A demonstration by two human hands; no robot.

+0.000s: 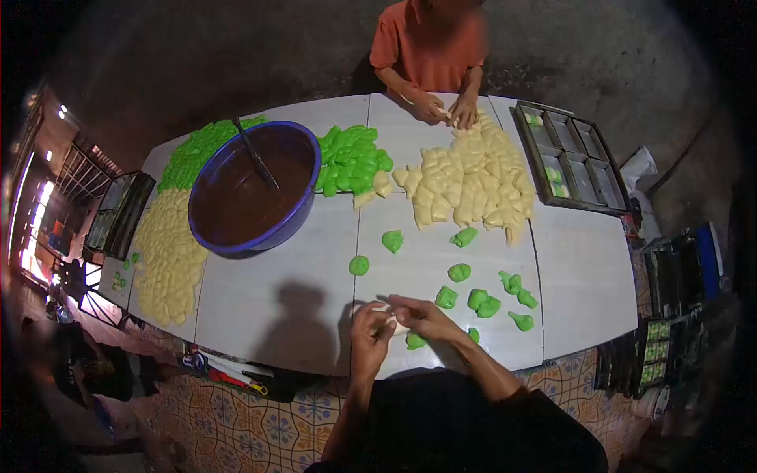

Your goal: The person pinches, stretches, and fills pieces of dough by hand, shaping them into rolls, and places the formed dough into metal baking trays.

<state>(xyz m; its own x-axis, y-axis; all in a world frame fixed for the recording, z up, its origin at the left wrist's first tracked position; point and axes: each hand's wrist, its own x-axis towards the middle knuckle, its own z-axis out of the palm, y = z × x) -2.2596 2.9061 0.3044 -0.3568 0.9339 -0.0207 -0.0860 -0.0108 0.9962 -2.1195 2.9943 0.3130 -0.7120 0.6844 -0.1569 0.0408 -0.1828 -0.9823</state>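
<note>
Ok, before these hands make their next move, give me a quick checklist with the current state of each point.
1. Pale piece held: ok, it is between the left hand and the right hand.
2. Pale piece's full shape: cannot tell, the fingers hide much of it.
3. Green pieces nearby: ok, several lie around the right hand.
4. Basin apart from both hands: ok.
5. Co-worker's hands apart: ok, at the table's far side.

Dim light, left-side glare, dark curved edges.

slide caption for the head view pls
Left hand and right hand meet above a white table dotted with green lumps
</note>
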